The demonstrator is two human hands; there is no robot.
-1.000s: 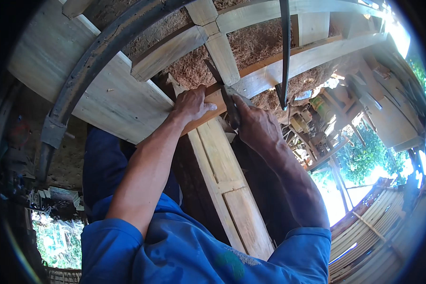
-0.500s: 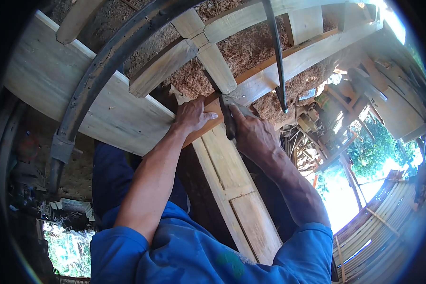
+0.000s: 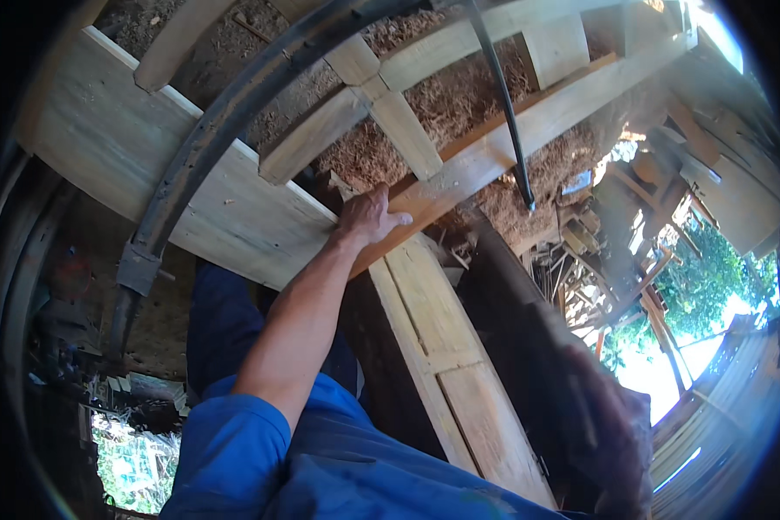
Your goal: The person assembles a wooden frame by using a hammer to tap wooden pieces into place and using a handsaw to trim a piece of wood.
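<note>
Your left hand [image 3: 368, 221] lies flat on the reddish wooden beam [image 3: 494, 147], near its lower end, with the fingers spread and pressing on the top; it is not closed around the wood. The beam runs up and to the right, across a bed of sawdust [image 3: 451, 95], and its lower end meets the pale plank [image 3: 459, 373] that goes down toward your body.

Your right hand [image 3: 611, 433] is at the lower right, away from the beam. It is very blurred, so I cannot tell if it is open or closed, or if it holds something.

A thin dark rod [image 3: 503, 104] crosses over the beam and ends just beside the sawdust. On your left, a wide pale board [image 3: 147, 165] lies under a curved dark metal band [image 3: 225, 121].
</note>
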